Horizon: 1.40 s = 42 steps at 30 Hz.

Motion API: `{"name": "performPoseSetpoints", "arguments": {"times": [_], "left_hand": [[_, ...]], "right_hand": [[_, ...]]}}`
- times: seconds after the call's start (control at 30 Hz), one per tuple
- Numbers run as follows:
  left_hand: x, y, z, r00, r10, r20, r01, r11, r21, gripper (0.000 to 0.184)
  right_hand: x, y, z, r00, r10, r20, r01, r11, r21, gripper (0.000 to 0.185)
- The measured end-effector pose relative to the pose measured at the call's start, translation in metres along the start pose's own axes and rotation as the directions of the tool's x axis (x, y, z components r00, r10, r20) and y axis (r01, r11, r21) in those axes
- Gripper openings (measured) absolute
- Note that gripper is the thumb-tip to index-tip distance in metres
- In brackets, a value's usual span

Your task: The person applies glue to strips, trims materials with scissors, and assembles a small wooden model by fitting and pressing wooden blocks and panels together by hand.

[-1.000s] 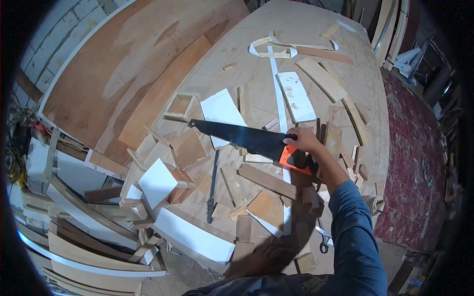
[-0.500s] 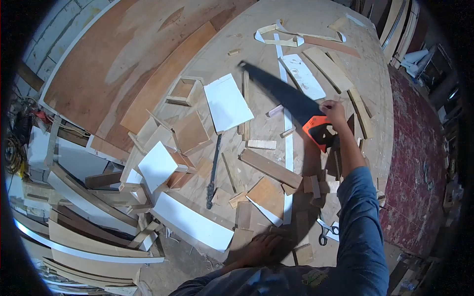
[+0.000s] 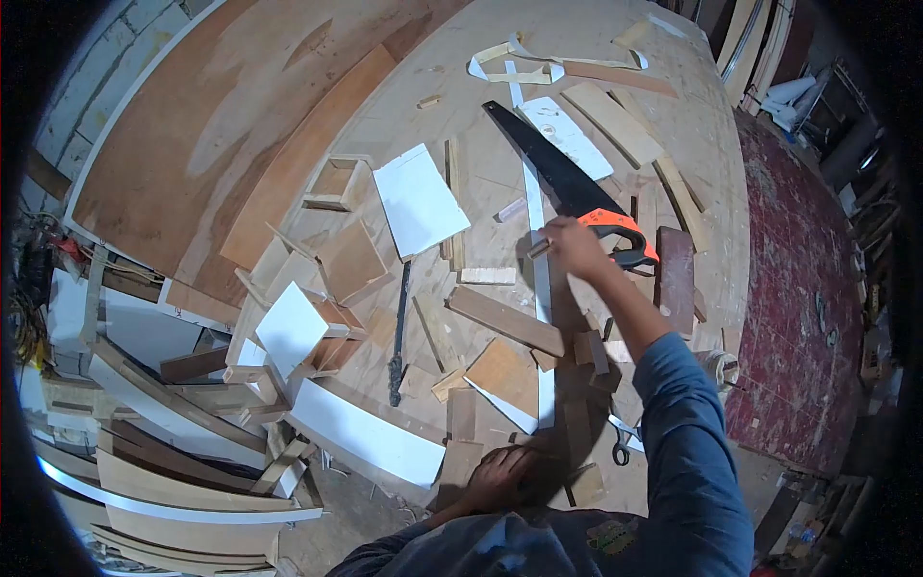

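The handsaw [image 3: 553, 165], with a black blade and an orange handle [image 3: 620, 227], lies on the wooden worktable [image 3: 385, 125]. My right hand [image 3: 578, 250] is just left of the handle, its fingers closed at the end of a small wooden stick [image 3: 539, 249]. That stick lies across a long white strip [image 3: 545, 317]. Near my body, my left hand [image 3: 499, 473] rests flat with fingers spread, beside a piece of board [image 3: 460, 464]. Scissors [image 3: 623, 444] with dark handles lie partly beside my right sleeve.
White boards [image 3: 421, 200], wood blocks [image 3: 505, 322] and small wooden boxes [image 3: 336, 183] are scattered over the table. A dark, narrow rod [image 3: 400, 327] lies left of centre. Large plywood sheets [image 3: 240, 106] lean at the upper left. The floor [image 3: 798, 317] at right is dark red.
My right hand has let go of the saw, which now lies flat on the table, and has moved left to the small wooden stick. My left hand stays in place. The view has shifted slightly.
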<state>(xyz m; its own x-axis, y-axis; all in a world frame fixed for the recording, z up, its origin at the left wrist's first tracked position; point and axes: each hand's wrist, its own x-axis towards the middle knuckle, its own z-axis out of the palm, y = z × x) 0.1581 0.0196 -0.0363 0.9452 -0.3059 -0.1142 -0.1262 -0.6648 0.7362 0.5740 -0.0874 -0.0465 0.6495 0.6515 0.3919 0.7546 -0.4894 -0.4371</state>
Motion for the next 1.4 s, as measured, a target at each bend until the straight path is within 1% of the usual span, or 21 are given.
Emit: {"name": "performPoseSetpoints", "arguments": {"times": [0.07, 0.1, 0.17, 0.2, 0.23, 0.27, 0.3, 0.33, 0.4, 0.47, 0.57, 0.6, 0.67, 0.8, 0.87, 0.93, 1.0, 1.03, 1.23, 1.33, 1.4], "left_hand": [[0.001, 0.006, -0.005, 0.996, 0.036, -0.083, -0.034, 0.999, 0.035, 0.058], [0.001, 0.005, -0.006, 0.996, 0.038, -0.083, -0.034, 0.999, 0.041, 0.058], [-0.001, -0.001, -0.001, 0.992, 0.082, -0.099, -0.081, 0.997, 0.013, 0.058], [-0.002, -0.003, 0.001, 0.992, 0.085, -0.095, -0.084, 0.996, 0.010, 0.058], [-0.002, -0.005, 0.003, 0.993, 0.078, -0.086, -0.074, 0.996, 0.048, 0.058], [-0.003, -0.006, 0.007, 0.995, 0.072, -0.075, -0.065, 0.994, 0.084, 0.058], [-0.004, -0.003, 0.009, 0.989, 0.071, -0.127, -0.057, 0.992, 0.117, 0.060], [-0.004, 0.001, 0.008, 0.991, 0.075, -0.110, -0.063, 0.992, 0.106, 0.060], [-0.004, 0.008, 0.006, 0.985, 0.057, -0.165, -0.036, 0.991, 0.130, 0.062], [-0.006, 0.000, 0.012, 0.983, 0.096, -0.153, -0.070, 0.983, 0.172, 0.065], [-0.005, 0.005, 0.013, 0.985, 0.064, -0.161, -0.035, 0.984, 0.177, 0.069], [-0.006, 0.005, 0.014, 0.987, 0.067, -0.147, -0.040, 0.983, 0.180, 0.069], [-0.005, 0.007, 0.014, 0.984, 0.059, -0.166, -0.032, 0.986, 0.161, 0.069], [-0.007, 0.007, 0.017, 0.985, 0.032, -0.170, -0.003, 0.986, 0.169, 0.070], [-0.008, 0.009, 0.019, 0.965, 0.111, -0.237, -0.058, 0.974, 0.220, 0.072], [-0.008, 0.011, 0.020, 0.959, 0.112, -0.261, -0.054, 0.974, 0.222, 0.073], [-0.008, 0.012, 0.021, 0.962, 0.098, -0.254, -0.045, 0.977, 0.207, 0.073], [-0.009, 0.012, 0.021, 0.966, 0.082, -0.244, -0.036, 0.982, 0.186, 0.073], [-0.019, 0.013, 0.019, 0.971, 0.066, -0.230, -0.045, 0.994, 0.098, 0.072], [-0.028, 0.010, 0.020, 0.974, 0.124, -0.191, -0.093, 0.982, 0.161, 0.070], [-0.032, 0.011, 0.020, 0.980, 0.119, -0.159, -0.093, 0.983, 0.161, 0.070]], "right_hand": [[-0.012, -0.012, 0.018, 0.997, 0.031, 0.077, -0.015, 0.979, -0.205, 0.027], [-0.016, -0.017, 0.019, 0.997, 0.030, 0.071, -0.015, 0.979, -0.203, 0.027], [-0.028, -0.026, 0.018, 0.940, 0.338, 0.056, -0.341, 0.937, 0.079, 0.028], [-0.038, -0.035, 0.015, 0.938, 0.342, 0.056, -0.346, 0.935, 0.076, 0.028], [-0.051, -0.044, 0.011, 0.865, 0.467, 0.182, -0.495, 0.738, 0.459, 0.026], [-0.066, -0.053, 0.006, 0.782, 0.518, 0.347, -0.573, 0.376, 0.728, 0.026], [-0.080, -0.068, -0.005, 0.759, 0.496, 0.421, -0.578, 0.217, 0.787, 0.022], [-0.095, -0.083, -0.016, 0.747, 0.512, 0.424, -0.587, 0.209, 0.783, 0.022], [-0.126, -0.109, -0.036, 0.685, 0.527, 0.504, -0.603, 0.021, 0.797, 0.015], [-0.163, -0.127, -0.054, 0.698, 0.491, 0.522, -0.596, -0.006, 0.803, 0.013], [-0.234, -0.139, -0.058, 0.640, 0.532, 0.555, -0.715, 0.146, 0.684, 0.015], [-0.253, -0.147, -0.062, 0.636, 0.539, 0.552, -0.713, 0.136, 0.688, 0.015], [-0.286, -0.172, -0.071, 0.613, 0.630, 0.476, -0.789, 0.516, 0.334, 0.020], [-0.325, -0.203, -0.071, 0.647, 0.626, 0.435, -0.747, 0.635, 0.199, 0.023], [-0.333, -0.213, -0.066, 0.730, 0.594, 0.338, -0.628, 0.778, -0.011, 0.022], [-0.332, -0.227, -0.072, 0.721, 0.620, 0.309, -0.648, 0.761, -0.013, 0.018], [-0.336, -0.234, -0.074, 0.773, 0.607, 0.186, -0.616, 0.788, -0.010, 0.018], [-0.340, -0.235, -0.074, 0.775, 0.605, 0.181, -0.614, 0.789, -0.006, 0.018], [-0.364, -0.236, -0.082, 0.737, 0.676, 0.016, -0.676, 0.737, 0.007, 0.017], [-0.373, -0.244, -0.090, 0.647, 0.755, -0.103, -0.760, 0.649, -0.023, 0.032], [-0.376, -0.256, -0.095, 0.633, 0.768, -0.098, -0.774, 0.632, -0.041, 0.039]]}}
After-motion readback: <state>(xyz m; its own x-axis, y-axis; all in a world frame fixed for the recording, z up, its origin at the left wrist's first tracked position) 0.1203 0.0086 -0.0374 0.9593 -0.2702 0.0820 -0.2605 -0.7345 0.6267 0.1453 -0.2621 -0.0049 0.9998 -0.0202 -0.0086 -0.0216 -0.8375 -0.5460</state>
